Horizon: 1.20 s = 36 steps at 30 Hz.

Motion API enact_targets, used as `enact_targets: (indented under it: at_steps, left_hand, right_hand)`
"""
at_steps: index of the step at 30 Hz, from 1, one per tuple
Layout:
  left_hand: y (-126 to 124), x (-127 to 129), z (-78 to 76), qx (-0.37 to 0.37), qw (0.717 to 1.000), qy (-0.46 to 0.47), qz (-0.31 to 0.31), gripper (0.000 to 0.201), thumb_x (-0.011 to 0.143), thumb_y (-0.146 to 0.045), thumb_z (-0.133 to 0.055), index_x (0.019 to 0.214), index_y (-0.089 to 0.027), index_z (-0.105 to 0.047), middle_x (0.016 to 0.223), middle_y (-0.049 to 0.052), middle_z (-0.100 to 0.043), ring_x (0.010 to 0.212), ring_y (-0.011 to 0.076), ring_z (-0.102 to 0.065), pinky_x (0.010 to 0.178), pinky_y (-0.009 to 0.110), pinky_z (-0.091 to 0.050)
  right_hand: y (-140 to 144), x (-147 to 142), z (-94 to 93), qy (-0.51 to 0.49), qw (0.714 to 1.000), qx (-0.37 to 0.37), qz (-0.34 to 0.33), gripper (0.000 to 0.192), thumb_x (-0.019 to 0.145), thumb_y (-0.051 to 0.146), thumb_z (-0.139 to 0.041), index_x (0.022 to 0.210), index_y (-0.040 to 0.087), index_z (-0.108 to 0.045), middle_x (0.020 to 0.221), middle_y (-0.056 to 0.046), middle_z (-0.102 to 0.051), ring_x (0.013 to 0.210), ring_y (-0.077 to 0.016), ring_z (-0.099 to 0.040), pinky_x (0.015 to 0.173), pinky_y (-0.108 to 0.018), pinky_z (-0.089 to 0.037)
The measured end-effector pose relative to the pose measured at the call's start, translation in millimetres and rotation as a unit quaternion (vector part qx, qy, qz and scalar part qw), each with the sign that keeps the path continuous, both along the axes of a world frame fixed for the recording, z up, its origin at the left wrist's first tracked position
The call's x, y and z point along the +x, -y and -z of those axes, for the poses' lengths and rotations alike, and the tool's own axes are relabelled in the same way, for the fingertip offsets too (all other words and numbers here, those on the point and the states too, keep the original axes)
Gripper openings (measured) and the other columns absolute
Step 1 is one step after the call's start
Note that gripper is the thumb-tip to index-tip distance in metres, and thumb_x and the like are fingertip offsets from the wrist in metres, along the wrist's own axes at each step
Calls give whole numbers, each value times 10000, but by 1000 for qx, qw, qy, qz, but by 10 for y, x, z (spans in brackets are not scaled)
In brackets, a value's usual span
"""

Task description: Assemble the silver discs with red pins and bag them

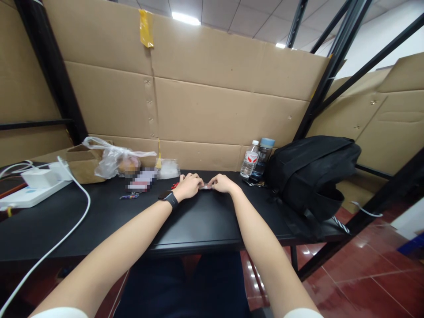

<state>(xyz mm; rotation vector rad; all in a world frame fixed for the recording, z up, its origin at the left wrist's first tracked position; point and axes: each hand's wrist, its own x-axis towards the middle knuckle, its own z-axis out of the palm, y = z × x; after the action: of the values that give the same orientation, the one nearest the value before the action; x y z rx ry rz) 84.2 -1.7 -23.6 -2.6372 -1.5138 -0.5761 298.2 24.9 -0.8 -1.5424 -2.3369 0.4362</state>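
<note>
Both my hands reach to the far part of the black table (198, 225). A small, shiny, partly see-through thing (207, 186) lies between them, too small to tell its kind. My left hand (189, 185), with a dark watch (168, 198) on its wrist, has its fingers bent and their tips on the left end of this thing. My right hand (224, 183) pinches the right end between thumb and curled fingers. Beside my left hand, partly hidden by it, is a small red item (175, 185).
A water bottle (249, 160), a blue-capped bottle (264, 154) and a black backpack (308, 176) stand right. Left are a clear packet (168, 168), a plastic bag (114, 157), a cardboard box (82, 164) and a power strip (31, 196) with a trailing white cable (86, 207). Cardboard walls the back.
</note>
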Motion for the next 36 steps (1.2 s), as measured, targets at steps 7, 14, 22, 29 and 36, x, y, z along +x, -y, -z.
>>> enact_targets:
  at_steps: [7,14,22,29,36]
  left_hand:
    - [37,-10,-17,14,1000,-9,18,196,811,-304,-629,979,-256,-716,1220,80,-673,1250,334,-452,984,501,-319]
    - [34,12,-56,21,999,9,-45,264,954,-307,-491,879,-210,-725,1150,101,-709,1131,313,-523,935,499,-337]
    - [58,-12,-46,24,999,-11,-29,199,849,-391,-656,770,-223,-728,1040,94,-711,1107,327,-511,943,500,-333]
    - [43,-19,-6,29,999,-5,-24,196,844,-407,-679,780,-227,-722,1042,87,-711,1111,319,-506,941,488,-330]
    - [40,-44,-59,24,999,-17,-20,201,853,-424,-674,803,-235,-722,1037,88,-715,1123,327,-513,946,489,-340]
  right_hand:
    - [2,7,26,23,998,41,-41,246,722,124,-752,930,246,-795,995,-33,-750,902,-185,-678,802,-244,-496]
    - [-20,60,-8,-47,997,57,-36,190,889,187,-617,1016,206,-757,825,-18,-747,746,-139,-663,714,-228,-460]
    - [-2,54,29,-36,999,10,9,222,811,307,-763,1004,205,-721,713,-18,-741,699,-170,-687,678,-239,-484]
    - [-18,153,4,-74,992,-71,-74,423,694,70,-750,1100,177,-702,771,0,-772,723,-142,-702,691,-205,-485]
    - [-52,119,56,-73,993,-70,-59,407,722,193,-789,1118,169,-698,700,16,-745,640,-123,-649,611,-198,-432]
